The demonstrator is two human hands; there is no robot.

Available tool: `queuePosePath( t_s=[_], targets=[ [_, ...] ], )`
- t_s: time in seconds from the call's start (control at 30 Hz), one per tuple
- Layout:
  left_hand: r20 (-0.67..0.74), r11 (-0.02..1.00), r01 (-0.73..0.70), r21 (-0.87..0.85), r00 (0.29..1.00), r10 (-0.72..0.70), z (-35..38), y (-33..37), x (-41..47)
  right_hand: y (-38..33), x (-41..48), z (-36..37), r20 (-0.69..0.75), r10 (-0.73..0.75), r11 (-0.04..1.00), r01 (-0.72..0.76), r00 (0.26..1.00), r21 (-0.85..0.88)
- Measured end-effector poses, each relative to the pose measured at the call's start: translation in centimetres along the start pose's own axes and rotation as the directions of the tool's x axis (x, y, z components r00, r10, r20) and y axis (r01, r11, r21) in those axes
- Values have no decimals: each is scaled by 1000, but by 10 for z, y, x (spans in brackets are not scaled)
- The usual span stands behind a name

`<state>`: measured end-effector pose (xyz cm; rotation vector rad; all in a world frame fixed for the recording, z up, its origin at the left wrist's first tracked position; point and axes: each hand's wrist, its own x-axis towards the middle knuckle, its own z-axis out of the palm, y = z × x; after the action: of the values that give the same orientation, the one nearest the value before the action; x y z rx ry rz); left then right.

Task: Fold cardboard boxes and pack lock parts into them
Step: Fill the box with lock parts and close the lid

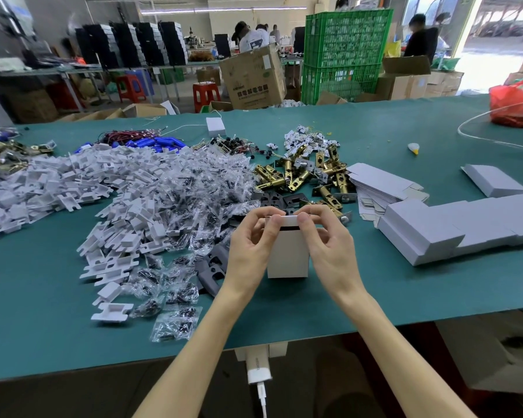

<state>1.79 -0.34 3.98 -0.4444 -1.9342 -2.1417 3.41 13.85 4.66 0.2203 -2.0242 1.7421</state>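
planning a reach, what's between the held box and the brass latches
Head view: flat dark plates lie between the white box and the brass latches.

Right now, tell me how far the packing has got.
Done: a row of folded white boxes lies at the right. In hand: left hand and right hand pinch the top flap of an upright white box, a dark gap showing. Left: flat box blanks, brass latches and clear parts bags lie piled.
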Motion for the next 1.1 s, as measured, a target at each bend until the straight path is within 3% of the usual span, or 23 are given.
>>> queuePosePath(
  t_s=[0.47,0.7,1.1],
  targets=[
    [28,1000,7,-3,1000,-7,-2,-1,0,4,0,1,25,-63,997,64,998,-50],
    [-38,995,-98,25,994,99,4,-6,-1,16,-2,1,9,-329,903,317,944,-291],
    [-36,991,-122,56,992,124,3,-7,-7,21,-7,-6,93,-403,849,410,910,-333]
  ],
)
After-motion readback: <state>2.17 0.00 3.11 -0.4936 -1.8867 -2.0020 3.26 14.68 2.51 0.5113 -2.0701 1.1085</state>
